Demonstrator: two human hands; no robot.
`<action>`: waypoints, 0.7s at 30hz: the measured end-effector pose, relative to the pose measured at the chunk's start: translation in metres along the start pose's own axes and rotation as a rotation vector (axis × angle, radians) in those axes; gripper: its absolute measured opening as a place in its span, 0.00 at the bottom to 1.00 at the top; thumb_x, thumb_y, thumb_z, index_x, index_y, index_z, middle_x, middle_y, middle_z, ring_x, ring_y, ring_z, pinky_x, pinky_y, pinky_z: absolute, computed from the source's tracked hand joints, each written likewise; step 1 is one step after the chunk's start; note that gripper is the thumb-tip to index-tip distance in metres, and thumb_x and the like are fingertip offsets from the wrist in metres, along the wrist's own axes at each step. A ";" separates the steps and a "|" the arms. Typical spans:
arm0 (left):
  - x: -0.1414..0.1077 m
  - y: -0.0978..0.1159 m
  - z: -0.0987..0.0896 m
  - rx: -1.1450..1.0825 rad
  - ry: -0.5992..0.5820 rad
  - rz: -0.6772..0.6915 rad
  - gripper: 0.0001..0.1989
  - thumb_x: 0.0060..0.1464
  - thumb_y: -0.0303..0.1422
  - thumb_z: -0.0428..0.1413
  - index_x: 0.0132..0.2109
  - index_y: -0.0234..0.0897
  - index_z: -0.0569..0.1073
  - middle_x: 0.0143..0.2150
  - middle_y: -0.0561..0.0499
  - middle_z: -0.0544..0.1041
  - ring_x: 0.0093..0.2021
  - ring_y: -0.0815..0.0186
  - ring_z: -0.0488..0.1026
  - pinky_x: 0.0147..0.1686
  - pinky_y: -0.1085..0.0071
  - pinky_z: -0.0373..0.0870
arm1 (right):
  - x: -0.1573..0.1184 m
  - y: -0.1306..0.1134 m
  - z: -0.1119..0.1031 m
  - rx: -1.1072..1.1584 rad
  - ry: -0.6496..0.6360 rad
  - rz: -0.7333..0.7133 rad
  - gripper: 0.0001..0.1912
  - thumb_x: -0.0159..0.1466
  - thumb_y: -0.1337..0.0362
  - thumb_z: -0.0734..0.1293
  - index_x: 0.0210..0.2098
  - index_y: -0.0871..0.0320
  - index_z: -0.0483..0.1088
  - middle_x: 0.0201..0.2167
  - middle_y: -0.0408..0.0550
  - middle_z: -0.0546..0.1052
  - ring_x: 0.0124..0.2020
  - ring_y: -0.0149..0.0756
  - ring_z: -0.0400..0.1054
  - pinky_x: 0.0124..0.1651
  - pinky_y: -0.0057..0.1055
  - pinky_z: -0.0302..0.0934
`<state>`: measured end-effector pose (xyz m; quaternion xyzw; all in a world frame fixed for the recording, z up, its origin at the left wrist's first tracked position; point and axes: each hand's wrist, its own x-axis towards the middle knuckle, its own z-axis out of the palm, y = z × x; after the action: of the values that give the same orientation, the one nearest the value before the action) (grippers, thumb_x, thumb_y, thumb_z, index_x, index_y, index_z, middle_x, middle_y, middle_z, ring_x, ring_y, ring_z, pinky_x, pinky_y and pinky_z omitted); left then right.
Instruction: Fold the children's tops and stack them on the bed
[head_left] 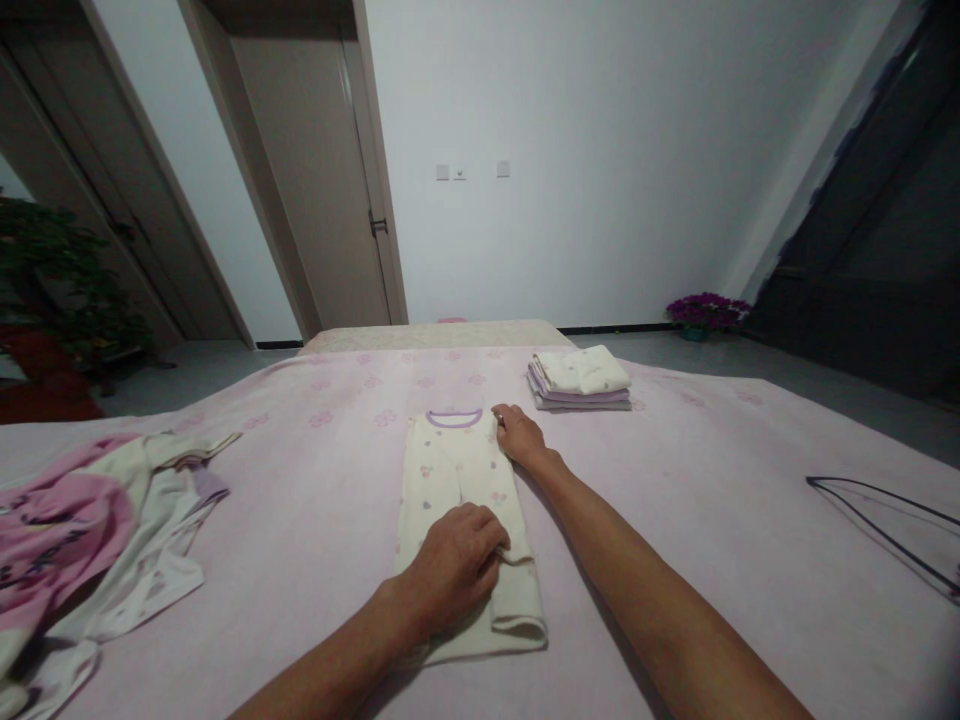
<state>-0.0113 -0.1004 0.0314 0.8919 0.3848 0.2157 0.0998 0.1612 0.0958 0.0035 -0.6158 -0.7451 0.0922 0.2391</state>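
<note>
A cream child's top (439,490) with small printed hearts and a purple neckline lies on the pink flowered cover, its sides folded inward. Its neckline points away from me. My left hand (461,555) rests on the lower middle, fingers curled at the edge of a folded sleeve; the fingertips are partly hidden. Up at the right shoulder, my right hand (517,435) has its fingers closed on the top's edge. Beyond it sits a stack of folded clothes (581,375), cream on top and purple and grey below.
Loose pink and white clothes (97,520) are heaped at the left. A black wire hanger (885,515) lies at the right on the pink cover (315,500). Purple flowers (707,312) stand on the floor by the wall; a leafy plant (60,270) is at far left.
</note>
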 end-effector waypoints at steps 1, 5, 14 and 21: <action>0.000 0.000 -0.002 0.009 -0.023 0.015 0.13 0.51 0.21 0.53 0.42 0.38 0.73 0.42 0.48 0.76 0.42 0.60 0.71 0.43 0.66 0.68 | 0.000 0.000 -0.001 -0.002 -0.017 -0.016 0.21 0.65 0.70 0.61 0.55 0.52 0.72 0.52 0.52 0.74 0.46 0.39 0.71 0.49 0.30 0.60; -0.003 -0.002 -0.013 -0.040 -0.108 0.085 0.13 0.53 0.23 0.54 0.45 0.40 0.73 0.46 0.48 0.76 0.45 0.61 0.72 0.47 0.66 0.69 | -0.003 0.001 -0.011 0.018 -0.051 -0.050 0.21 0.63 0.71 0.62 0.55 0.54 0.72 0.49 0.52 0.75 0.48 0.40 0.70 0.50 0.30 0.60; -0.042 -0.012 -0.038 -0.078 0.052 0.045 0.13 0.61 0.25 0.50 0.51 0.40 0.73 0.48 0.45 0.78 0.48 0.60 0.74 0.48 0.64 0.70 | -0.096 -0.012 -0.053 0.324 -0.031 -0.221 0.16 0.59 0.73 0.63 0.46 0.59 0.75 0.33 0.46 0.75 0.33 0.33 0.68 0.39 0.28 0.61; -0.083 0.006 -0.030 -0.091 0.072 -0.001 0.09 0.60 0.24 0.51 0.40 0.38 0.75 0.37 0.47 0.76 0.39 0.63 0.71 0.40 0.68 0.69 | -0.195 -0.032 -0.085 0.332 -0.286 -0.542 0.13 0.54 0.66 0.71 0.40 0.57 0.74 0.29 0.40 0.70 0.28 0.29 0.62 0.32 0.27 0.54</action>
<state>-0.0720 -0.1652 0.0345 0.8779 0.3783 0.2650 0.1265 0.1982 -0.1122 0.0436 -0.3291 -0.8823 0.2308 0.2449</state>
